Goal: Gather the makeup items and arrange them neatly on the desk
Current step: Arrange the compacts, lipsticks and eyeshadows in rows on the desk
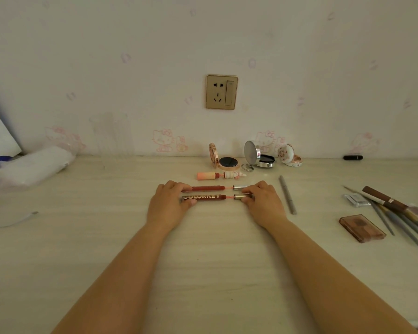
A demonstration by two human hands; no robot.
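**Two lip tubes being held at mid-worktop**

A plastic-wrapped bundle (32, 165) is lying far left on the worktop (215, 249). The two lip tubes (204, 196) are being gripped by the left hand (168, 203), their silver caps (241, 196) pinched by the right hand (263, 201). Three open compacts (228, 162) are standing behind; a grey pencil (287, 195), palette (361, 227) and brushes (401, 215) are lying right.

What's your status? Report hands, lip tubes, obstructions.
Left hand and right hand each gripping ends of two dark red lip gloss tubes, side by side on desk. Grey slim pencil lies just right, apart.
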